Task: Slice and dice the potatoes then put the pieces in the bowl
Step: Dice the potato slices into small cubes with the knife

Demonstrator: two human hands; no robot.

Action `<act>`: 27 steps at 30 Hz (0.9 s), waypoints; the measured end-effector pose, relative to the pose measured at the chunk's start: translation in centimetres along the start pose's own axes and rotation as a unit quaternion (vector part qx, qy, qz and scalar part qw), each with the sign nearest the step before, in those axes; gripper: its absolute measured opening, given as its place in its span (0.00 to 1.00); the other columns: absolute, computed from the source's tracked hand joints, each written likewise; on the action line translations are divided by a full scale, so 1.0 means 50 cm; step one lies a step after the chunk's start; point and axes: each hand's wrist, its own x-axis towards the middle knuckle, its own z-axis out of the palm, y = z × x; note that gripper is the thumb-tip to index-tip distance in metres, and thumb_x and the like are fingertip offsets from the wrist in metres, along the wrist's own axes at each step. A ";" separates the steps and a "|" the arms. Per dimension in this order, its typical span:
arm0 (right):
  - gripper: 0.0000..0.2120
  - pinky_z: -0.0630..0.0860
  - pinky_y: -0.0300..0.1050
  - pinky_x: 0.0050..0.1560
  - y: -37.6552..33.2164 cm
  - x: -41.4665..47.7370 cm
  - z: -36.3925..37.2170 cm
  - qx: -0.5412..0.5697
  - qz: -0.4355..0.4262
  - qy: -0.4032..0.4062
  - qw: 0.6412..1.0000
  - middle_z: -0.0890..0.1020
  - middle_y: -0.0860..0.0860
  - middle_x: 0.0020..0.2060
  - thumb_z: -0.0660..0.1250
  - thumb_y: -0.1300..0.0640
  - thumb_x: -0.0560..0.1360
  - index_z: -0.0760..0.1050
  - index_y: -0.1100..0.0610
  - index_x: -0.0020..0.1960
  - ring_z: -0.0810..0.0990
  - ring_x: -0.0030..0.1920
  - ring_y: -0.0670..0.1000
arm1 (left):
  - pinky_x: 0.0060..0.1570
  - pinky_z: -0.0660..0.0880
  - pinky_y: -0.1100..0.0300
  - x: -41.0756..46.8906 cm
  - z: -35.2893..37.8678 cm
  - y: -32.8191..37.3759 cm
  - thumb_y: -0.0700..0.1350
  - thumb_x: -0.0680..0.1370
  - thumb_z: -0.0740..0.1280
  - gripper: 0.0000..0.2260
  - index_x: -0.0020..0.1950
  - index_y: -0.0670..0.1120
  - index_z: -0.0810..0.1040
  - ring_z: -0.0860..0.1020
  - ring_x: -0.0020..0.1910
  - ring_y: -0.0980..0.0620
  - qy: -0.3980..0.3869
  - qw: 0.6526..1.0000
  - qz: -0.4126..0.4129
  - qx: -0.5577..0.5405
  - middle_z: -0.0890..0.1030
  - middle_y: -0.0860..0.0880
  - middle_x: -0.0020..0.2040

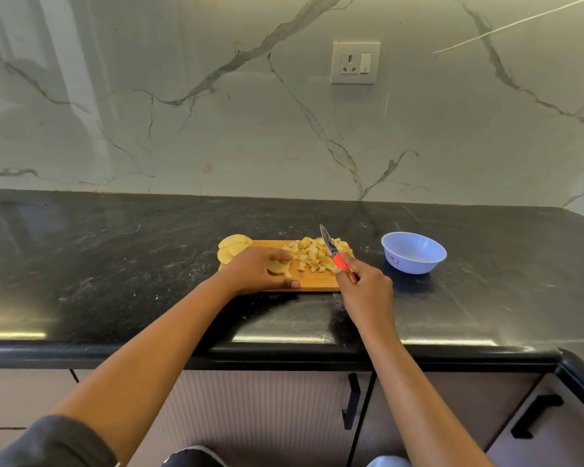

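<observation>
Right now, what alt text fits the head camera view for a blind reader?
A person's left hand holds a potato slice on a wooden cutting board while the right hand grips a red-handled knife above a pile of diced potato. A blue bowl stands on the counter beside the board.

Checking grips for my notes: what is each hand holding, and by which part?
The right hand grips the knife by its red handle. The left hand holds a potato slice by its edges on the cutting board.
</observation>
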 end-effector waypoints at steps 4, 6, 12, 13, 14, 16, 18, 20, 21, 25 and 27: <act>0.16 0.64 0.37 0.29 0.002 0.002 0.004 0.011 0.002 0.003 1.000 0.75 0.48 0.27 0.63 0.56 0.78 0.75 0.49 0.65 0.67 0.26 0.46 | 0.66 0.66 0.58 0.010 -0.002 -0.003 0.62 0.72 0.68 0.26 0.67 0.53 0.75 0.70 0.68 0.53 0.003 1.000 0.010 0.018 0.73 0.54 0.69; 0.16 0.63 0.36 0.29 0.003 0.002 0.004 0.008 0.002 0.004 1.000 0.74 0.47 0.26 0.63 0.56 0.78 0.75 0.49 0.65 0.67 0.26 0.46 | 0.65 0.67 0.59 0.012 -0.004 -0.002 0.60 0.74 0.68 0.23 0.66 0.52 0.76 0.71 0.67 0.53 0.009 1.000 0.013 0.026 0.74 0.52 0.68; 0.17 0.64 0.36 0.29 0.001 0.002 0.002 -0.002 0.004 0.002 1.000 0.73 0.46 0.26 0.63 0.56 0.78 0.74 0.49 0.66 0.67 0.26 0.46 | 0.63 0.66 0.62 0.008 -0.001 0.001 0.58 0.75 0.68 0.19 0.62 0.50 0.80 0.73 0.65 0.54 0.049 0.998 0.011 0.039 0.78 0.52 0.64; 0.17 0.65 0.37 0.29 0.000 0.003 0.003 -0.002 0.005 0.003 1.000 0.73 0.47 0.26 0.63 0.56 0.78 0.74 0.49 0.66 0.67 0.26 0.46 | 0.63 0.67 0.62 0.007 0.000 0.003 0.57 0.75 0.69 0.19 0.61 0.50 0.80 0.73 0.64 0.54 0.058 0.998 0.005 0.040 0.78 0.52 0.63; 0.17 0.65 0.38 0.30 0.000 0.002 0.003 -0.003 0.005 0.003 1.000 0.73 0.47 0.27 0.63 0.56 0.78 0.74 0.49 0.66 0.67 0.26 0.46 | 0.64 0.67 0.62 0.006 0.002 0.005 0.57 0.74 0.69 0.18 0.60 0.49 0.81 0.73 0.64 0.54 0.069 0.997 -0.001 0.038 0.79 0.51 0.63; 0.17 0.67 0.39 0.31 0.000 0.001 0.002 -0.009 0.001 0.001 1.000 0.76 0.48 0.28 0.63 0.56 0.77 0.74 0.49 0.66 0.68 0.27 0.46 | 0.63 0.67 0.62 0.003 0.008 0.015 0.56 0.74 0.70 0.18 0.59 0.48 0.81 0.74 0.64 0.54 0.092 0.995 -0.014 0.029 0.79 0.51 0.62; 0.17 0.67 0.37 0.31 -0.002 -0.001 0.001 -0.017 -0.004 -0.005 1.000 0.78 0.49 0.31 0.62 0.57 0.78 0.74 0.49 0.66 0.69 0.27 0.46 | 0.61 0.68 0.61 -0.002 0.015 0.028 0.55 0.74 0.70 0.17 0.59 0.48 0.81 0.74 0.63 0.53 0.119 0.992 -0.043 0.024 0.79 0.51 0.62; 0.18 0.67 0.34 0.31 -0.006 -0.003 0.000 -0.025 -0.011 -0.009 1.000 0.79 0.49 0.33 0.62 0.57 0.78 0.73 0.49 0.67 0.71 0.29 0.46 | 0.57 0.71 0.60 -0.004 0.021 0.042 0.55 0.75 0.69 0.17 0.60 0.48 0.81 0.75 0.61 0.52 0.141 0.986 -0.085 0.034 0.79 0.51 0.62; 0.18 0.67 0.33 0.30 -0.008 -0.004 0.000 -0.028 -0.012 -0.011 0.999 0.79 0.49 0.33 0.62 0.56 0.78 0.73 0.50 0.67 0.71 0.29 0.45 | 0.54 0.73 0.59 -0.004 0.025 0.049 0.55 0.75 0.69 0.17 0.60 0.48 0.80 0.76 0.59 0.51 0.148 0.982 -0.105 0.046 0.79 0.51 0.61; 0.18 0.65 0.31 0.28 -0.012 -0.007 -0.003 -0.039 -0.011 -0.014 0.999 0.74 0.45 0.29 0.62 0.56 0.78 0.73 0.49 0.67 0.69 0.27 0.45 | 0.40 0.72 0.59 -0.006 0.047 0.090 0.61 0.75 0.65 0.19 0.50 0.46 0.80 0.77 0.46 0.51 0.160 0.965 -0.169 0.118 0.82 0.48 0.50; 0.18 0.65 0.33 0.28 -0.012 -0.010 -0.004 -0.035 -0.012 -0.015 0.999 0.76 0.46 0.30 0.62 0.56 0.78 0.73 0.50 0.67 0.69 0.27 0.45 | 0.41 0.72 0.59 -0.004 0.046 0.097 0.66 0.74 0.64 0.24 0.52 0.46 0.79 0.78 0.47 0.50 0.142 0.967 -0.177 0.119 0.82 0.48 0.50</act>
